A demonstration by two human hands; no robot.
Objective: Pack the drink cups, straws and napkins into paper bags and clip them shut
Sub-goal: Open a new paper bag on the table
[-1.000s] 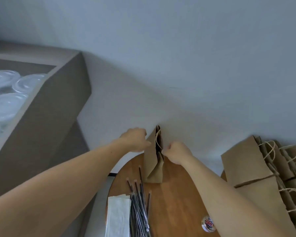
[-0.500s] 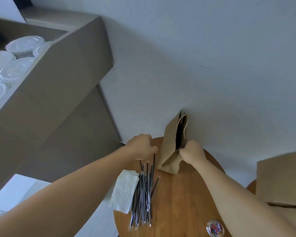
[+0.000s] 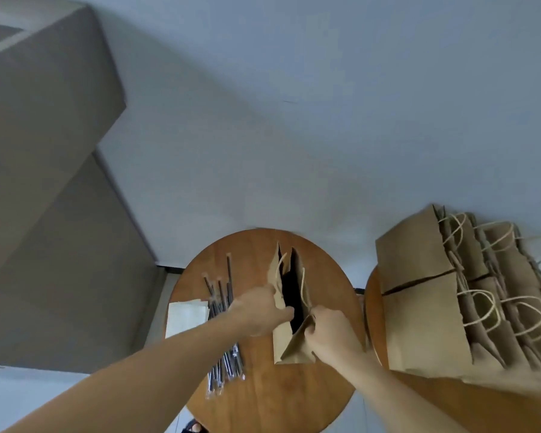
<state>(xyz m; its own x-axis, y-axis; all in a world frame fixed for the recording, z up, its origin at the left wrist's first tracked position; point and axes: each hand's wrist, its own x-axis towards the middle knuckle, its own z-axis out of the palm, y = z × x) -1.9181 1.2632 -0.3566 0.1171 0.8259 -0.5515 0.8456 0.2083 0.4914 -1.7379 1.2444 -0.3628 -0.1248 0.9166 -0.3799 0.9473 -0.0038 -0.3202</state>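
Observation:
A brown paper bag (image 3: 283, 342) with twine handles stands on a round wooden table (image 3: 294, 392), its mouth pulled open and dark inside. My left hand (image 3: 260, 310) pinches the bag's left rim. My right hand (image 3: 331, 329) grips the right rim near its front corner. Several wrapped black straws (image 3: 224, 310) lie on the table left of the bag, partly under my left forearm. White napkins (image 3: 186, 315) lie at the table's left edge. No cup is in view.
A row of several upright brown paper bags (image 3: 425, 307) with twine handles stands on a second wooden table (image 3: 374, 317) to the right. A large grey counter or shelf unit (image 3: 44, 182) rises on the left. The wall behind is pale.
My left hand moved from beside the straws onto the bag's left rim, and both hands pulled the mouth wider. The view swung right, bringing the row of bags in and the lids out.

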